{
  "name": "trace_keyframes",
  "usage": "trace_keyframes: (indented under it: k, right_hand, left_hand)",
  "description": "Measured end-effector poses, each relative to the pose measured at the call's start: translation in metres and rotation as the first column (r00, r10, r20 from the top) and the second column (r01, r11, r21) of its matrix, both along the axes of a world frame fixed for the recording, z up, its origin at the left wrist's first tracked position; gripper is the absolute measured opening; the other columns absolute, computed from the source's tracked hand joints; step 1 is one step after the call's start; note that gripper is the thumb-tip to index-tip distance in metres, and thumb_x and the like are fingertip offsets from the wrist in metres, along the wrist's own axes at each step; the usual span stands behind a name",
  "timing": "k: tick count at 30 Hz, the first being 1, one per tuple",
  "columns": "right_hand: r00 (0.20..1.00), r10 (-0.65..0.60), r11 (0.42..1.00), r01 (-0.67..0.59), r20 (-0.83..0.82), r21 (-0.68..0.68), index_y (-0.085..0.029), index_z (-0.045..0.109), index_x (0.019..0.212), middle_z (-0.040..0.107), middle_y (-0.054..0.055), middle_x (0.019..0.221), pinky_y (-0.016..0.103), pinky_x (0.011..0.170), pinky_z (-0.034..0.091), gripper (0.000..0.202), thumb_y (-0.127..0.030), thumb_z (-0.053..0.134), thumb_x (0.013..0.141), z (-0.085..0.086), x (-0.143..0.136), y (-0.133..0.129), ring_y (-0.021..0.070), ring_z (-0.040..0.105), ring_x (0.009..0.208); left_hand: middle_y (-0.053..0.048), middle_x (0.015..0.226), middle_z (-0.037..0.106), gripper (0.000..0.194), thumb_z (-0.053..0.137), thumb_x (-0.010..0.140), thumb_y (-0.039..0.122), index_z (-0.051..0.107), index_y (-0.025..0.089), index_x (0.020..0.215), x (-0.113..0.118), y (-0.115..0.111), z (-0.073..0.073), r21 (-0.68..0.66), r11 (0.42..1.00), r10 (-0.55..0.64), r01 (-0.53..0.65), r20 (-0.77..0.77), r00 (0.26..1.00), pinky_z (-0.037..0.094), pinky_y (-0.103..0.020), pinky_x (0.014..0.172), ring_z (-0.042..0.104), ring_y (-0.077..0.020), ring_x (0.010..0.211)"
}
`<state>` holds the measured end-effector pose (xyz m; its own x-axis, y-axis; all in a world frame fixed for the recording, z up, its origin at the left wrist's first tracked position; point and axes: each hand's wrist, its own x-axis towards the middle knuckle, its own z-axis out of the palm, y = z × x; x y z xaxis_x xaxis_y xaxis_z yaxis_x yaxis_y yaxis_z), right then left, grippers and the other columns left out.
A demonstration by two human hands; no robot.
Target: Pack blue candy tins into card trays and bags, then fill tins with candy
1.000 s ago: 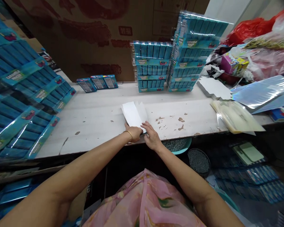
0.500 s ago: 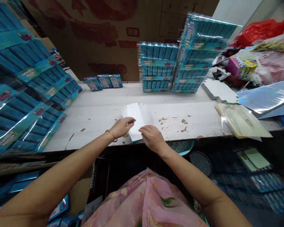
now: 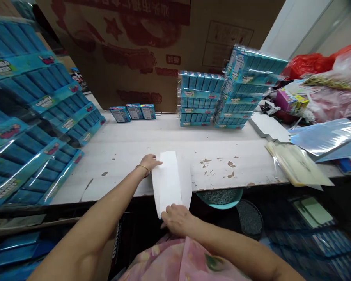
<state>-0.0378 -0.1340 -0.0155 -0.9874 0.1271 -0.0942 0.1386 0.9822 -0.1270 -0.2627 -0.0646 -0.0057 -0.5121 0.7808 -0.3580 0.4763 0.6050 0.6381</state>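
A white folded card blank (image 3: 169, 179) with flaps along its sides lies on the table, its near end jutting over the front edge. My right hand (image 3: 177, 218) is closed around that near end, knuckles up, with the thumb side beneath the card. Farther up, my left hand (image 3: 150, 162) holds the card's left edge, fingertips on its white face. The underside of the card is hidden.
Stacked blue display boxes in clear film (image 3: 200, 95) stand at the back, with a larger stack (image 3: 43, 101) at left. Several small blue boxes (image 3: 119, 114) sit by the cardboard carton. Plastic sheets (image 3: 295, 164) lie at right; a teal basin (image 3: 222, 201) is below the table edge.
The card has come toward me and past the table edge, with its side flaps now spread wider. My right hand has moved down to its near end. The view has tilted up slightly.
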Motion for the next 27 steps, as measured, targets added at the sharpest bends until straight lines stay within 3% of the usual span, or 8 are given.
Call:
trace_keyframes:
  k: [3,6,8,10,14,17,22,27]
  right_hand:
    - [0.98,-0.058,0.995,0.041,-0.192,-0.09,-0.016,0.054,0.091,0.059,0.008,0.086,0.03,0.064,0.044,0.027,-0.039,0.044,0.082,0.031,-0.006,0.022,0.0185,0.053,0.076]
    - [0.788,-0.492,0.869,0.472,-0.371,-0.15,-0.014,0.047,0.111,0.052,0.015,0.11,0.038,0.08,0.04,0.033,-0.032,0.04,0.084,0.049,-0.024,0.08,0.024,0.047,0.097]
    - [0.696,-0.684,0.729,0.652,-0.218,-0.209,-0.014,0.049,0.11,0.052,0.015,0.11,0.036,0.076,0.041,0.035,-0.032,0.045,0.081,0.045,-0.036,0.118,0.0255,0.047,0.097]
    - [0.707,-0.707,0.69,0.684,-0.021,-0.235,-0.017,0.056,0.1,0.059,0.01,0.099,0.03,0.07,0.041,0.024,-0.026,0.045,0.08,0.033,-0.045,0.138,0.0219,0.053,0.09]
    - [0.842,-0.539,0.831,0.525,-0.035,-0.185,-0.022,0.059,0.096,0.062,0.002,0.094,0.023,0.068,0.04,0.031,-0.009,0.036,0.08,0.01,-0.042,0.128,0.0155,0.056,0.087]
    - [0.922,-0.385,0.918,0.378,-0.044,-0.119,-0.023,0.055,0.107,0.062,0.003,0.098,0.023,0.07,0.041,0.038,-0.005,0.037,0.078,0.009,-0.034,0.116,0.0154,0.055,0.091]
    - [0.949,-0.308,0.948,0.312,0.076,-0.056,-0.023,0.054,0.107,0.064,0.003,0.096,0.025,0.07,0.043,0.042,-0.003,0.04,0.074,0.018,-0.046,0.123,0.0165,0.057,0.088]
    - [0.939,-0.203,0.978,0.208,0.279,0.011,-0.018,0.058,0.098,0.063,0.007,0.097,0.028,0.068,0.046,0.033,-0.005,0.047,0.069,0.03,-0.072,0.118,0.0203,0.058,0.089]
  left_hand:
    - [-0.009,0.092,0.064,0.032,0.048,0.063,0.012,0.057,0.01,0.094,0.004,-0.011,-0.008,0.016,1.0,-0.024,0.024,-0.018,1.0,0.046,-0.022,0.062,0.061,-0.0159,0.077]
    - [-0.007,0.096,0.064,0.036,0.043,0.063,0.011,0.055,0.013,0.097,0.009,-0.023,-0.011,0.062,0.998,-0.028,0.033,-0.073,0.997,0.046,-0.022,0.066,0.06,-0.0151,0.081]
    - [-0.005,0.094,0.064,0.035,0.044,0.062,0.011,0.057,0.015,0.094,0.014,-0.029,-0.01,0.081,0.995,-0.047,0.056,-0.103,0.994,0.045,-0.023,0.07,0.059,-0.0155,0.084]
    - [-0.004,0.089,0.065,0.031,0.044,0.06,0.01,0.058,0.017,0.087,0.019,-0.034,-0.008,0.079,0.991,-0.1,0.111,-0.137,0.986,0.044,-0.024,0.074,0.058,-0.0157,0.084]
    - [-0.002,0.087,0.064,0.03,0.043,0.058,0.008,0.056,0.018,0.083,0.025,-0.044,-0.008,0.087,0.97,-0.21,0.228,-0.177,0.961,0.044,-0.025,0.076,0.058,-0.0152,0.083]
    - [-0.001,0.084,0.064,0.029,0.043,0.057,0.007,0.054,0.018,0.082,0.023,-0.047,-0.012,0.095,0.979,-0.173,0.182,-0.1,0.98,0.045,-0.024,0.071,0.059,-0.0139,0.079]
    - [-0.003,0.084,0.064,0.028,0.043,0.058,0.009,0.054,0.016,0.083,0.02,-0.045,-0.013,0.096,0.993,-0.07,0.067,0.027,0.997,0.047,-0.023,0.066,0.06,-0.014,0.075]
    - [-0.002,0.087,0.063,0.031,0.039,0.057,0.007,0.058,0.018,0.08,0.024,-0.05,-0.007,0.122,0.955,-0.247,0.269,-0.17,0.954,0.044,-0.024,0.075,0.057,-0.0145,0.082]
